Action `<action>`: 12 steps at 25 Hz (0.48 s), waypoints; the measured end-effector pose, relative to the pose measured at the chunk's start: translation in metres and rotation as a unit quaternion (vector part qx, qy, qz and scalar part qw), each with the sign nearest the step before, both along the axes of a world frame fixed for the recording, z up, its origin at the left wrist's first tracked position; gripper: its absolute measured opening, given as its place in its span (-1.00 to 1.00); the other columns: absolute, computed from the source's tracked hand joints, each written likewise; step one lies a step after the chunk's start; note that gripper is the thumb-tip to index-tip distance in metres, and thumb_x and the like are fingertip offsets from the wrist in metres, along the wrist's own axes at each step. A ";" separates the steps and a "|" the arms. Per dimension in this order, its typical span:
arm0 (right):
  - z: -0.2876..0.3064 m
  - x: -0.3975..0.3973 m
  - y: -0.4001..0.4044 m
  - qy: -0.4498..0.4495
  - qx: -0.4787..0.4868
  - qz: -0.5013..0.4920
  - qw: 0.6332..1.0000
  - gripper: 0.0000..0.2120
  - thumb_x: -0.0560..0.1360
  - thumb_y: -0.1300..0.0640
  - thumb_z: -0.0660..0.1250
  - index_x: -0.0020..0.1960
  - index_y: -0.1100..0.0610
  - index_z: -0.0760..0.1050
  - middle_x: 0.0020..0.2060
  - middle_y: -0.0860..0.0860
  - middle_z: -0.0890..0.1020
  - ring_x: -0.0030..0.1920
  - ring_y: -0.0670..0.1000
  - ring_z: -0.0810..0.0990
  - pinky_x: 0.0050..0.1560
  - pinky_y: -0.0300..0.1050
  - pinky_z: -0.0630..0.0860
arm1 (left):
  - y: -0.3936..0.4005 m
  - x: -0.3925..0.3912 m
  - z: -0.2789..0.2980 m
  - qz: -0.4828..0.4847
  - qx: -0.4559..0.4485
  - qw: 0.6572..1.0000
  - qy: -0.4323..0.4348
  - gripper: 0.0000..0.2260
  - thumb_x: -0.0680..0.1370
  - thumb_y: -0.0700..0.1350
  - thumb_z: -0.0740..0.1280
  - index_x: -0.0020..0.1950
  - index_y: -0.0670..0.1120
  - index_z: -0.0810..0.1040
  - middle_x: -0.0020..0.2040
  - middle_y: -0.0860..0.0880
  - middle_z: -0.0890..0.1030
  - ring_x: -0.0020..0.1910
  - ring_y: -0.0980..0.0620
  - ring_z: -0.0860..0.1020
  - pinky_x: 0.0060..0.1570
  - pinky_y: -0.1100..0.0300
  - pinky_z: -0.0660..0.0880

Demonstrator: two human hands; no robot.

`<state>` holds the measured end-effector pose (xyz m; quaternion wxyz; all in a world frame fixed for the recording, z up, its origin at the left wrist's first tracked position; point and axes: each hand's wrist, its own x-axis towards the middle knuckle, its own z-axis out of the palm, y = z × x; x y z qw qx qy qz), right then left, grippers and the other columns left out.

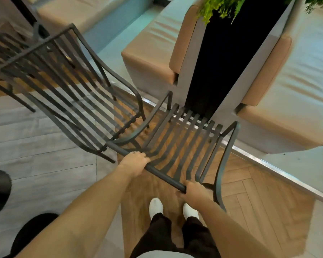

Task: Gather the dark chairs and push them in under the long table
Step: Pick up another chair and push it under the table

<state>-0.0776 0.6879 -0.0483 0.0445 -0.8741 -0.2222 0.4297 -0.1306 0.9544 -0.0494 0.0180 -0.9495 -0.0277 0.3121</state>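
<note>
Both my hands, left hand (pixel 136 162) and right hand (pixel 193 190), grip the chair (pixel 185 138) top rail; seat extends away from me.

Herringbone wood floor (pixel 259 192) meeting grey planks (pixel 45 146) carries 2 dark slatted chairs (pixel 185 138), touching each other

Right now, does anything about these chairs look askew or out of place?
Yes. The second chair on the left stands at an angle to the held chair, their frames crowding together near its arm. The left hand and right hand grip the held chair's top rail. No damage or spill shows.
</note>
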 end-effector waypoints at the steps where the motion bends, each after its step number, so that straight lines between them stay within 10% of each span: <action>1: -0.003 -0.002 0.004 -0.013 -0.012 -0.007 1.000 -0.74 0.62 -0.04 0.30 0.27 0.01 0.52 0.06 -0.02 0.59 0.06 0.05 0.60 0.06 -0.03 0.58 | 0.008 0.002 -0.004 -0.003 0.004 1.000 0.007 -0.60 0.65 -0.18 0.25 0.48 0.06 0.43 0.33 -0.05 0.52 0.35 -0.10 0.47 0.37 0.00 0.38; 12: 0.009 -0.004 0.005 -0.052 -0.051 0.031 0.997 -0.78 0.65 0.14 0.23 0.25 0.08 0.54 0.11 0.03 0.63 0.13 0.07 0.63 -0.05 -0.08 0.49 | 0.009 -0.001 -0.015 -0.013 0.051 0.999 -0.007 -0.68 0.65 -0.15 0.25 0.35 0.13 0.57 0.19 0.04 0.66 0.19 -0.04 0.61 0.24 0.02 0.45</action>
